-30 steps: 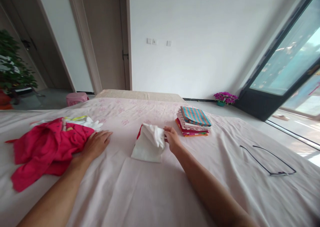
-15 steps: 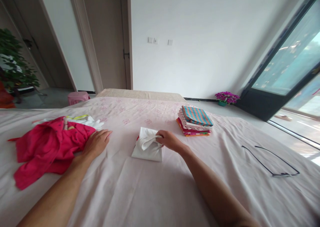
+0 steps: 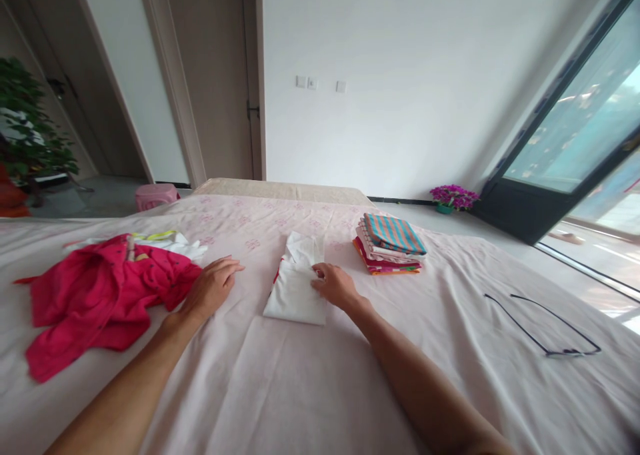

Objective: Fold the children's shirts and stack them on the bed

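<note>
Right hand (image 3: 336,285) at the white cloth (image 3: 299,293), left hand (image 3: 213,287) by the red

On the sheet (image 3: 245,388), the white cloth lies folded into a long, flat shape between the two hands, with a little red showing along its left edge. The right hand is at the cloth's right edge, fingers curled, the tips of thumb and forefinger slightly apart over it; whether any fold is pinched cannot be told. The left hand is palm down with fingers loosely spread, gripping nothing, just beside the red cloth (image 3: 100,298); whether it presses on the sheet is unclear.

The red cloth is heaped over a white piece (image 3: 187,247) with a yellow-green strip (image 3: 163,235) near it. To the right of the right hand is a folded stack (image 3: 393,241): blue and orange stripes on top, pale pink and red layers below, orange at the bottom. Farther right, the glasses (image 3: 570,353) rest with their arms open.

Beyond the sheet, a green pot (image 3: 444,209) on the floor holds purple flowers (image 3: 454,194), which spill over its rim. At far left is a leafy plant (image 3: 37,131); what it stands in is too blurred to tell. A pink stool (image 3: 156,197) is near it.
</note>
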Demonstrator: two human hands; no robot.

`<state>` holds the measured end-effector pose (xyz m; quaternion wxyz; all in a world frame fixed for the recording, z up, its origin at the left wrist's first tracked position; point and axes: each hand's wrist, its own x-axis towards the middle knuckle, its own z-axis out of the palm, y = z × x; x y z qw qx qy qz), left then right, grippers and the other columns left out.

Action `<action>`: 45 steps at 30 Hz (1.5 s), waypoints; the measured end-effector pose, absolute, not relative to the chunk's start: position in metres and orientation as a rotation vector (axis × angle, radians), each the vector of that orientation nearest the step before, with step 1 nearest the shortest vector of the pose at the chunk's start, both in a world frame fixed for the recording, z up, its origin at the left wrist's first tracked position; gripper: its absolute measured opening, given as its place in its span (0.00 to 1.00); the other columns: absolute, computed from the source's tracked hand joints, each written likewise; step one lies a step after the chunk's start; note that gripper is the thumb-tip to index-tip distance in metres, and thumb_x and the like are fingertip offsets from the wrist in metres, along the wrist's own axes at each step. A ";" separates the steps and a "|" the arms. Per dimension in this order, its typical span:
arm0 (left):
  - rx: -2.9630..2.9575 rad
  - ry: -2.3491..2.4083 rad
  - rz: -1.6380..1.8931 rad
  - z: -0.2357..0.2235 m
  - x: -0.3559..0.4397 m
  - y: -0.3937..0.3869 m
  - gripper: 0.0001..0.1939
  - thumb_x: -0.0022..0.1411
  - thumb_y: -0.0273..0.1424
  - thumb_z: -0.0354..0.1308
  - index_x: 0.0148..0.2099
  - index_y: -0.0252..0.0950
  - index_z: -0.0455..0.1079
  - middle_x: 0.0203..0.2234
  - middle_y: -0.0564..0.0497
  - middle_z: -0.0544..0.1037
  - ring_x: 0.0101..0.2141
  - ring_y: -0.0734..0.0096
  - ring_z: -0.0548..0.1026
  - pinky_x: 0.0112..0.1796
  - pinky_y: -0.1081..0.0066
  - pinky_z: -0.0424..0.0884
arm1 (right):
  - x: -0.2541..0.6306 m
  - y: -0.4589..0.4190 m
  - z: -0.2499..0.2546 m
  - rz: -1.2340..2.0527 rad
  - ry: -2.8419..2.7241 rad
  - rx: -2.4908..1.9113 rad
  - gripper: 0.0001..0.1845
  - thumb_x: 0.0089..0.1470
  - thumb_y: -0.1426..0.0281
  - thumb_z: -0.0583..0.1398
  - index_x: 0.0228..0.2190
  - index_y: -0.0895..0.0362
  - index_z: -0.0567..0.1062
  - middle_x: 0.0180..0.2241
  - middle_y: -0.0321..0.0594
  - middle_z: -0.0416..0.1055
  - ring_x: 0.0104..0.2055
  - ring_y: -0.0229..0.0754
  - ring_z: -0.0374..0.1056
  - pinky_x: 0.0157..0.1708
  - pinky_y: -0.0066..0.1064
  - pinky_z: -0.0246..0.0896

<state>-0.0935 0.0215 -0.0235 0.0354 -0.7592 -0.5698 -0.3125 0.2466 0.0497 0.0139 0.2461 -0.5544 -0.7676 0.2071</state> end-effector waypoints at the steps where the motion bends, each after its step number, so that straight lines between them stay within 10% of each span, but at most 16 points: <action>1: -2.353 -1.733 -0.989 -0.022 -0.089 0.021 0.19 0.61 0.28 0.46 0.45 0.38 0.77 0.47 0.47 0.79 0.54 0.63 0.71 0.58 0.59 0.64 | 0.245 0.046 0.019 0.602 -2.138 -1.480 0.16 0.48 0.70 0.61 0.41 0.56 0.78 0.38 0.41 0.75 0.41 0.45 0.68 0.41 0.33 0.59; 8: -2.425 -1.764 -1.344 -0.008 -0.063 0.009 0.16 0.61 0.30 0.47 0.42 0.38 0.77 0.43 0.48 0.80 0.47 0.64 0.76 0.53 0.63 0.69 | 0.244 0.025 0.054 1.787 -2.236 -0.764 0.19 0.53 0.58 0.62 0.41 0.58 0.80 0.31 0.39 0.76 0.33 0.39 0.70 0.31 0.26 0.61; 15: -2.538 -2.176 -1.698 0.008 -0.016 -0.012 0.17 0.56 0.43 0.59 0.43 0.39 0.77 0.35 0.48 0.82 0.33 0.64 0.77 0.37 0.70 0.71 | 0.248 0.047 0.018 0.614 -2.181 -1.540 0.12 0.50 0.72 0.58 0.36 0.55 0.80 0.36 0.41 0.77 0.39 0.43 0.71 0.37 0.29 0.59; 21: -2.892 -2.153 -1.451 0.017 0.019 -0.029 0.17 0.59 0.47 0.56 0.38 0.40 0.77 0.28 0.50 0.79 0.31 0.65 0.75 0.33 0.72 0.66 | 0.248 0.040 0.024 0.381 -2.322 -1.647 0.18 0.49 0.62 0.63 0.43 0.52 0.77 0.38 0.40 0.76 0.40 0.45 0.71 0.36 0.30 0.56; 24: -2.945 -2.244 -1.328 0.016 0.027 -0.034 0.19 0.58 0.49 0.56 0.29 0.40 0.74 0.20 0.52 0.74 0.24 0.67 0.72 0.28 0.72 0.62 | 0.243 0.037 0.024 0.429 -2.303 -1.615 0.16 0.50 0.59 0.64 0.41 0.50 0.78 0.37 0.38 0.76 0.40 0.44 0.71 0.38 0.31 0.57; 33: -2.574 -2.653 -2.043 0.011 0.034 -0.027 0.36 0.52 0.48 0.63 0.59 0.35 0.64 0.43 0.44 0.78 0.29 0.68 0.77 0.33 0.70 0.68 | 0.222 0.033 0.012 1.529 -1.716 -0.819 0.29 0.47 0.70 0.61 0.54 0.50 0.72 0.51 0.42 0.74 0.54 0.49 0.68 0.51 0.42 0.61; 41: -2.341 -2.829 -2.178 0.008 0.033 -0.017 0.24 0.46 0.46 0.66 0.39 0.34 0.70 0.21 0.57 0.70 0.20 0.76 0.66 0.22 0.74 0.55 | 0.206 0.014 0.030 1.849 -1.343 -0.677 0.25 0.42 0.73 0.63 0.46 0.51 0.75 0.51 0.41 0.73 0.58 0.48 0.65 0.45 0.33 0.65; 45: -2.236 -2.676 -2.504 0.009 0.030 -0.018 0.16 0.51 0.42 0.63 0.36 0.35 0.69 0.22 0.55 0.72 0.24 0.74 0.70 0.27 0.74 0.64 | 0.209 0.021 0.022 1.653 -1.305 -0.730 0.14 0.42 0.74 0.60 0.35 0.54 0.74 0.43 0.40 0.75 0.52 0.47 0.68 0.40 0.34 0.69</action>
